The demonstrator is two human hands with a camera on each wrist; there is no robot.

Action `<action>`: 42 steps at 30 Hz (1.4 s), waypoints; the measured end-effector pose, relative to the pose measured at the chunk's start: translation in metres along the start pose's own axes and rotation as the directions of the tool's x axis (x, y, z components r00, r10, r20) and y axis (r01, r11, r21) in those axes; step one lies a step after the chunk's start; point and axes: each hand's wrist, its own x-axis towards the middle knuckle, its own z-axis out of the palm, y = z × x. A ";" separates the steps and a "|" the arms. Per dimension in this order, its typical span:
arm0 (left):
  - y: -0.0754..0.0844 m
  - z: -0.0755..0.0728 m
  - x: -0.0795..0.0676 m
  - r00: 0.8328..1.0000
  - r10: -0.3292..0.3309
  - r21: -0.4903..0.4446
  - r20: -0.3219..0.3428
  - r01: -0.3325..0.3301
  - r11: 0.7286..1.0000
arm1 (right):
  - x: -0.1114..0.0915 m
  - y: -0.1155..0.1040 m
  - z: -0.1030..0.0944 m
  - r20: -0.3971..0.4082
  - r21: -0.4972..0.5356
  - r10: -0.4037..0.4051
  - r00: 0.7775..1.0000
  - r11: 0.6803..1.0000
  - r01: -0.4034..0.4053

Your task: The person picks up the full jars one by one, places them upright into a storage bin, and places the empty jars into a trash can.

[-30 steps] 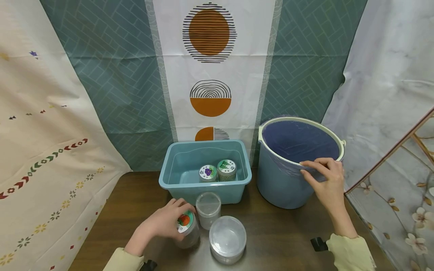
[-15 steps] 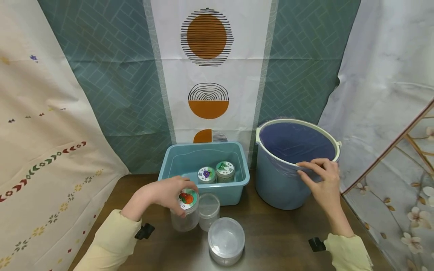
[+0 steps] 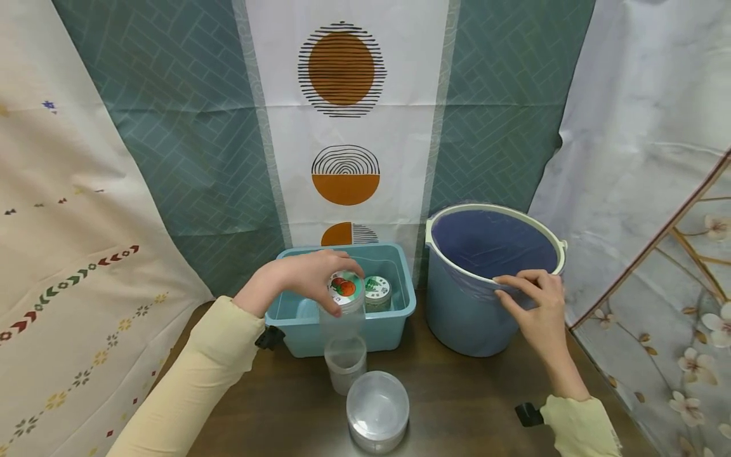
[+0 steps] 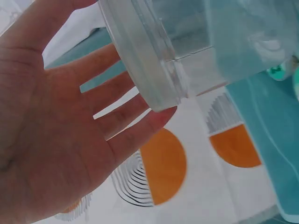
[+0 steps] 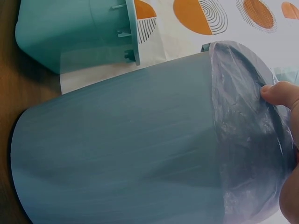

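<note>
My left hand (image 3: 313, 274) grips a clear plastic jar (image 3: 341, 322) by its lid, which carries a red-orange picture. The jar is raised over the front edge of the light-blue basin (image 3: 384, 336). In the left wrist view the jar's lid (image 4: 140, 56) lies against the fingers of the left hand (image 4: 60, 116), with the basin beyond. My right hand (image 3: 542, 308) pinches the near rim of the blue trash can (image 3: 468, 314). The right wrist view shows its thumb on the plastic liner (image 5: 243, 140) folded over the can's rim.
Inside the basin stands a jar with a green-pictured lid (image 3: 377, 287). A small clear jar (image 3: 346, 374) and a wider clear jar (image 3: 378, 406) stand on the wooden table (image 3: 457, 406) before it. Patterned cloth (image 3: 217, 158) hangs behind and at both sides.
My left hand has lifted the jar off the table and carried it forward and right to the basin, covering the purple-pictured jar inside. The right hand stays at the trash can's rim.
</note>
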 end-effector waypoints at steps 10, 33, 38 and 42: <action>0.022 -0.047 0.041 0.999 0.028 0.021 -0.045 -0.027 0.999 | -0.001 -0.001 0.002 -0.005 0.005 0.005 1.000 1.000 -0.005; 0.079 -0.094 0.142 0.976 0.157 0.107 -0.154 -0.142 0.984 | -0.002 0.000 0.004 -0.024 0.018 -0.004 1.000 1.000 0.004; 0.089 -0.084 0.163 0.964 0.208 0.143 -0.165 -0.185 0.972 | -0.002 -0.001 0.003 -0.022 0.014 0.005 1.000 1.000 -0.005; 0.093 -0.073 0.175 0.957 0.239 0.140 -0.166 -0.217 0.966 | -0.002 0.000 0.002 -0.017 0.004 0.012 1.000 1.000 -0.012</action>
